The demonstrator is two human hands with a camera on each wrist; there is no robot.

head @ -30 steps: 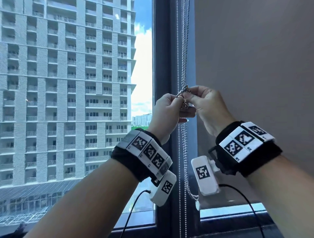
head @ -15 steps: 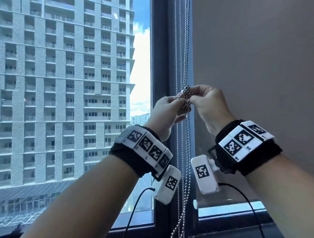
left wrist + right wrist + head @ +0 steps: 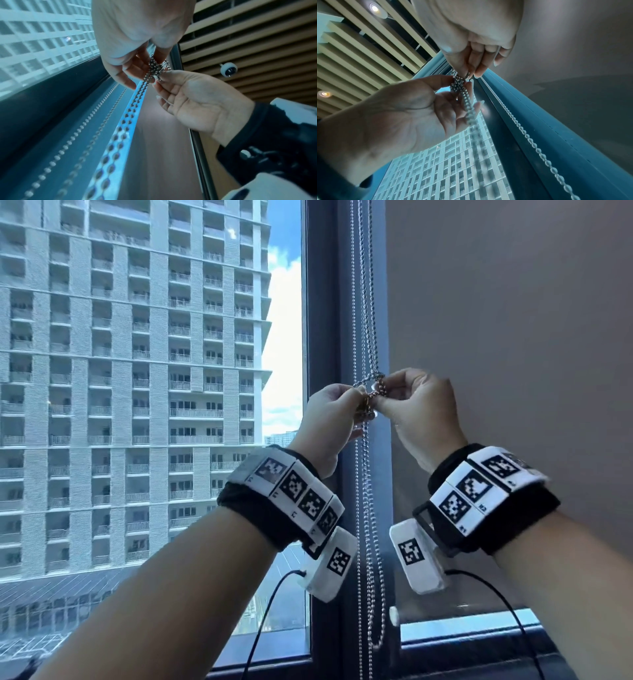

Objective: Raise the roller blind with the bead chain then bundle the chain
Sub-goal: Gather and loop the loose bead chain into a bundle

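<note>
A metal bead chain [image 3: 365,508] hangs in several strands along the dark window frame [image 3: 325,337]. At chest height part of it is wound into a small knot-like bundle [image 3: 371,393]. My left hand [image 3: 358,397] pinches the bundle from the left and my right hand [image 3: 383,395] pinches it from the right. In the left wrist view the left fingertips [image 3: 155,59] and the right thumb [image 3: 164,75] close on the bundle [image 3: 156,69]. In the right wrist view the right hand [image 3: 467,73] holds the bundle [image 3: 458,82] from above. A chain loop [image 3: 376,642] dangles below.
A grey roller blind [image 3: 513,337] covers the right pane almost down to the sill [image 3: 462,655]. The left pane is uncovered and shows a tall apartment block [image 3: 137,371]. Wrist camera cables [image 3: 263,611] hang under both forearms. A slatted ceiling [image 3: 248,33] is overhead.
Both hands have stayed at the bundle, their fingers shifting a little around it. The loose strands under the hands have swung sideways and the bottom loop now hangs lower.
</note>
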